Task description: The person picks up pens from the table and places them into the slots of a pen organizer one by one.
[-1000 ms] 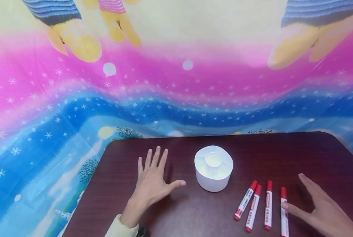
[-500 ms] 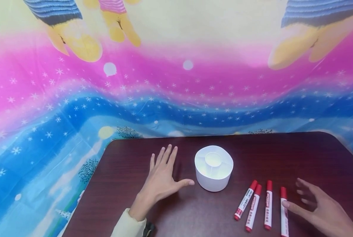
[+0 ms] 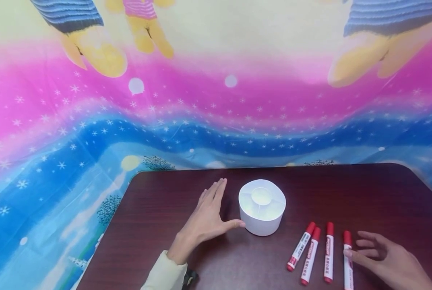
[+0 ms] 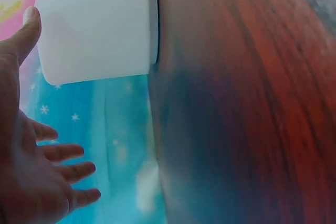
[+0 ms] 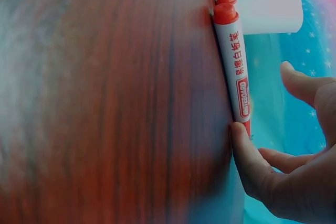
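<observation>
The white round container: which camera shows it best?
The head view: it shows the white container uncropped, with its open, divided top. The left wrist view shows only its outer side, cropped above; the right wrist view shows a cropped part beyond the markers.

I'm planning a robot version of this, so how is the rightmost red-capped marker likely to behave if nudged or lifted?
The rightmost marker lies on its side on the table and its barrel looks round, so it may roll if nudged sideways. Its straight, smooth, plastic-looking body suggests it is stiff and perhaps slightly slippery. Being slim, it is probably light.
</observation>
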Motion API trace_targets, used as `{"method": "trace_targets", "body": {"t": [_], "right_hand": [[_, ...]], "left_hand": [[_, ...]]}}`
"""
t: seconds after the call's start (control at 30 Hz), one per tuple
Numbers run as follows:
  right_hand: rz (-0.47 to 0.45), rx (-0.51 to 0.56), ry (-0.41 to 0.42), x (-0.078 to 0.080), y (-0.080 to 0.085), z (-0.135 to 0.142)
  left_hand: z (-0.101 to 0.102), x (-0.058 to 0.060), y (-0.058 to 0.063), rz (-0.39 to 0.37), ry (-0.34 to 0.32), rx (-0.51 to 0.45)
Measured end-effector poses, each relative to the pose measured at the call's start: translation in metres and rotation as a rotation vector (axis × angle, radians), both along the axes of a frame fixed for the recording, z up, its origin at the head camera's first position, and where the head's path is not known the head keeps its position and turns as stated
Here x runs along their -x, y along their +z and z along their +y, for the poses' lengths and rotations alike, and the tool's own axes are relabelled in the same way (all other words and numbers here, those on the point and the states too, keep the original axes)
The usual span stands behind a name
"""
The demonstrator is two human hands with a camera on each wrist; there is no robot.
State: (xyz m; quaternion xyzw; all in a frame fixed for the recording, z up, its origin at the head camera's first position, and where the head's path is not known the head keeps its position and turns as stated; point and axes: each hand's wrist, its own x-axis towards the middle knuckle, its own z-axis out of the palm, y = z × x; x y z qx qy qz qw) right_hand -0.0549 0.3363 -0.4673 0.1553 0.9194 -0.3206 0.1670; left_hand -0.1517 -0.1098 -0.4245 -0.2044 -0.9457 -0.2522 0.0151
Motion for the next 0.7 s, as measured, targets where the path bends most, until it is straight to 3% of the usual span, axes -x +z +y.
{"method": "trace_targets", "body": {"t": [0.2,0.43,0.7], "right_hand": [[-0.046,0.044,-0.040,-0.001,0.002,-0.006],[-0.016,0.096,-0.097,0.001,-0.001,-0.015],[0.013,0.118,-0.103,0.004,-0.006,-0.014]], "left_hand": [[0.006,0.005,-0.005,-0.092,-0.015,-0.082],[0.015,0.009,-0.008,-0.099,-0.065,-0.138],[0.023,0.013,-0.012,-0.107,-0.109,-0.203]]}}
